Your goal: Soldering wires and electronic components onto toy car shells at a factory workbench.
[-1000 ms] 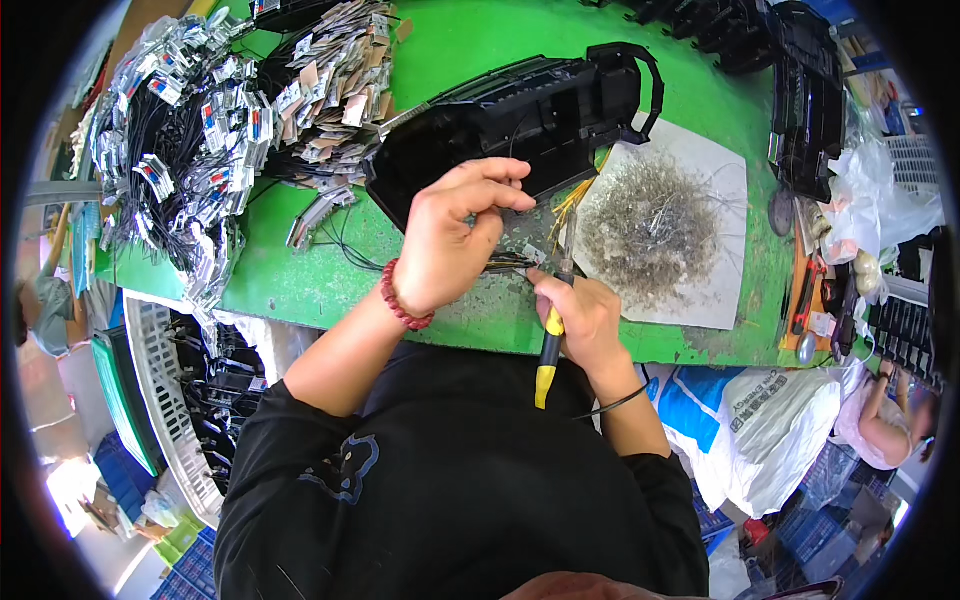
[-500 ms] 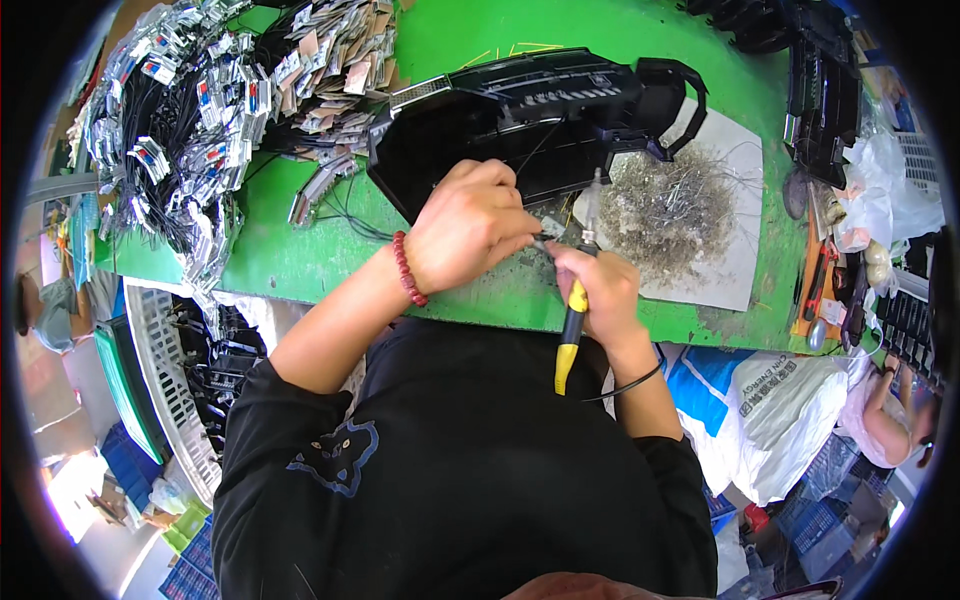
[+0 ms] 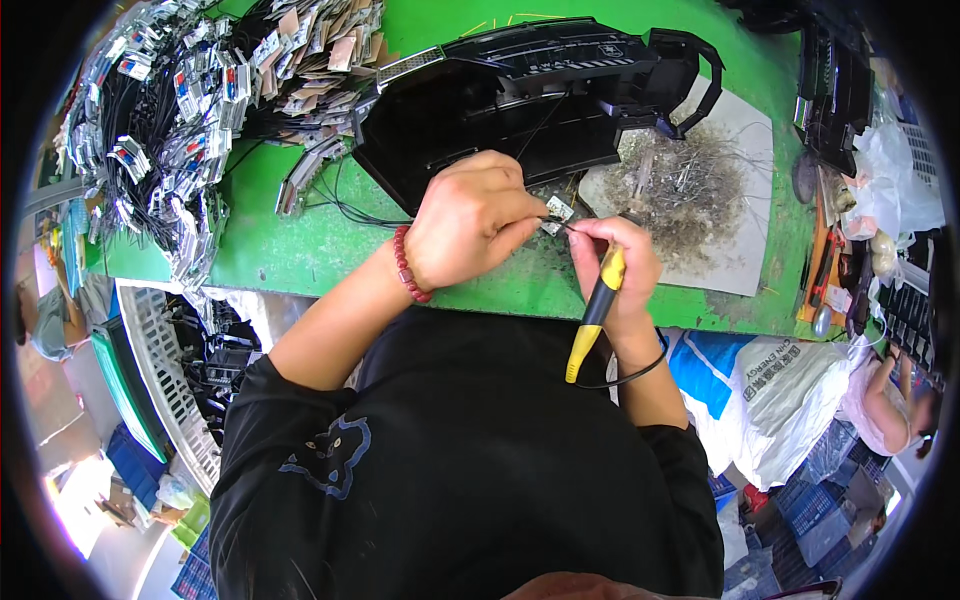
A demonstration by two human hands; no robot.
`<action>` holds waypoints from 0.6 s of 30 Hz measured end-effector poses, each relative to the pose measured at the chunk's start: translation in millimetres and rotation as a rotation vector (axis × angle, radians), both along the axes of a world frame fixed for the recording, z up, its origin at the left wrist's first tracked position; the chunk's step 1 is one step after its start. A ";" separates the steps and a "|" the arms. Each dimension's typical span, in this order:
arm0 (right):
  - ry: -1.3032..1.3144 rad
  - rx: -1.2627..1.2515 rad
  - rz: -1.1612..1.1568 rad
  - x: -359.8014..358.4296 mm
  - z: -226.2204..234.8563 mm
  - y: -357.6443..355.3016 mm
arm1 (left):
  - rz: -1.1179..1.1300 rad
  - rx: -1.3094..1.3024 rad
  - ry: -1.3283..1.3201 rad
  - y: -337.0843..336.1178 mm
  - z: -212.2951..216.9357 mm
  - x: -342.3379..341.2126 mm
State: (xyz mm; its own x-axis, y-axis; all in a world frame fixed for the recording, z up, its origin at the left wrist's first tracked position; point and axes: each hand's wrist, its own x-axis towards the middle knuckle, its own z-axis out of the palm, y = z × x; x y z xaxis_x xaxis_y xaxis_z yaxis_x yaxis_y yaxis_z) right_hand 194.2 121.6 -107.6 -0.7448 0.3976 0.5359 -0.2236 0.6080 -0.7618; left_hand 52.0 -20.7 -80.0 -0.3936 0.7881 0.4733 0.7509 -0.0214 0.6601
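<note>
My left hand has its thumb and fingers pinched on a thin black wire, just in front of a black plastic car-body shell. Thumb and forefinger of my right hand meet the free end of that wire. The same right hand keeps a yellow-and-black soldering iron against its palm, handle end toward me; a black cord runs from it past my wrist. A small pale circuit board shows behind the fingertips. Its lower part is partly hidden.
Bundles of silvery parts with black wires cover the left of the green table. Wire and solder scraps lie heaped on a white sheet. Another black shell and plastic bags are at the right.
The soldering iron has tilted, its tip end no longer upright beyond my right hand. My right hand has shifted slightly right, its fingertips now at the wire's end. The circuit board shows more.
</note>
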 end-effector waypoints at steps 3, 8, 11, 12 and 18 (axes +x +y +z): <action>-0.025 0.232 -0.007 -2.3 11.3 1.4 | -0.071 -0.104 -0.104 -2.4 3.2 -0.3; -0.068 0.204 0.098 -11.0 15.5 -0.7 | -0.047 -0.129 -0.214 2.2 0.2 6.2; -0.069 0.043 0.030 -9.3 9.1 -2.3 | -0.018 -0.166 -0.264 2.2 -3.2 9.8; -0.091 -0.035 0.023 -6.7 7.1 -2.8 | 0.010 -0.197 -0.293 1.5 -4.2 10.9; -0.058 -0.140 -0.006 4.1 1.2 -6.2 | 0.038 -0.196 -0.413 0.5 -6.0 16.4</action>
State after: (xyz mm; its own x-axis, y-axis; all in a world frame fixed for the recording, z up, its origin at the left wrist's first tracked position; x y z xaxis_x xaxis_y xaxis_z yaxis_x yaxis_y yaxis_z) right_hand 198.3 115.5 -106.5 -0.7704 0.4697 0.4311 -0.1736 0.4961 -0.8507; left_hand 68.4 -20.2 -85.9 -0.5484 0.8284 0.1141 0.4215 0.1560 0.8933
